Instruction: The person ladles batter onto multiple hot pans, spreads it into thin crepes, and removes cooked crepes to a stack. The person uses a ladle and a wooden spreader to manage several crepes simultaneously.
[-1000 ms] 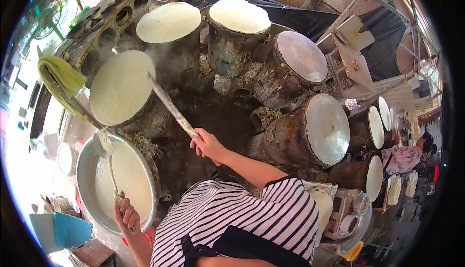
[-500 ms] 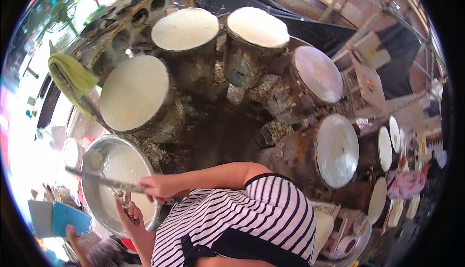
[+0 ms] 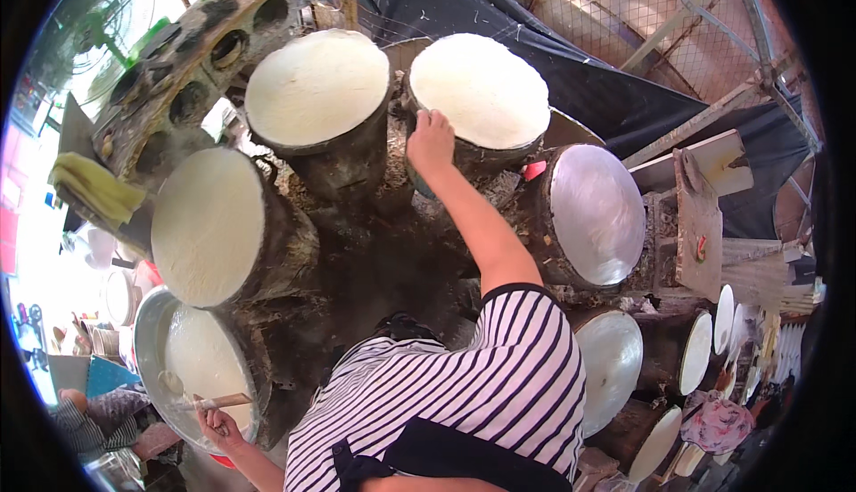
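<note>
"Fingers [image 3: 434, 119] of the right hand [image 3: 431, 146]: where exactly?"

"At the left edge of the first drum [image 3: 490, 160], right by the rim of its round white top [image 3: 481, 86]. Bunched close together, tips up against that edge."

"Pinching anything?"

"Impossible to tell; too little visible from above."

"And with the left hand [image 3: 221, 431]?"

"Curled round a brown stick [image 3: 230, 400]. Held crosswise over the lower part of the metal basin [image 3: 153, 336], far end near the basin's right edge."

"Ladle [image 3: 169, 383] as well?"

"Yes, just left of the fingers, inside the basin's left edge. In the milky liquid [image 3: 201, 349] or just above it: hard to say."

"Beside the first drum?"

"To the left, a second drum [image 3: 334, 166], also topped in white. Nearer the basin, a third drum [image 3: 290, 242] with a creamy round top [image 3: 207, 227]. To the right, a shiny pale cover [image 3: 597, 215] on a fourth drum [image 3: 535, 202]."

"Farther left?"

"Just beyond the third drum's left edge, a yellow-green towel [image 3: 98, 189], hanging in folds."
</note>
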Motion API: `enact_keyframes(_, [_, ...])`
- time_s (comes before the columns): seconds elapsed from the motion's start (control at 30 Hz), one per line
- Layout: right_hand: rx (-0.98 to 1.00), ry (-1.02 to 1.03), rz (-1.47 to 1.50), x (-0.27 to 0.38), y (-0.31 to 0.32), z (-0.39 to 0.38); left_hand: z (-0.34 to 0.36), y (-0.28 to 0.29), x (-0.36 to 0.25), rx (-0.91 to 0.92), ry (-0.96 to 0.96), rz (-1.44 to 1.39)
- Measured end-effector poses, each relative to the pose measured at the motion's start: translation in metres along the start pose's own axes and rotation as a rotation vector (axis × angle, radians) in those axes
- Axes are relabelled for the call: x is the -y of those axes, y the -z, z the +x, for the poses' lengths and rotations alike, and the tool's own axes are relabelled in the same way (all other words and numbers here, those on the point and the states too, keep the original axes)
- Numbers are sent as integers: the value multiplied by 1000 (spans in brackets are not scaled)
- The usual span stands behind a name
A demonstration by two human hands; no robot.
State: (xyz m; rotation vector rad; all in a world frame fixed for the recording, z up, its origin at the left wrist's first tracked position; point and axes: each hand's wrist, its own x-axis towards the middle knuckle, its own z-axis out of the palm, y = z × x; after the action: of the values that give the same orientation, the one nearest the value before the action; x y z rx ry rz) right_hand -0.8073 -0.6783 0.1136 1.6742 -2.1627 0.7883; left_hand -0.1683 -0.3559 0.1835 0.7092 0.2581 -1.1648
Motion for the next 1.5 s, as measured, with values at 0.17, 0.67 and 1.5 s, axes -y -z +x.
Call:
enact_keyframes(0.17, [188,11,-214,-63,-33,22,5,4,5,-134,-93,-6])
enact_keyframes(0.67, [349,-137,-259,-58,69,224,9,70,-17,92,-90,-85])
enact_keyframes(1.5, [841,63,327,275,-197,223,-5,-18,71,-299,-325,-172])
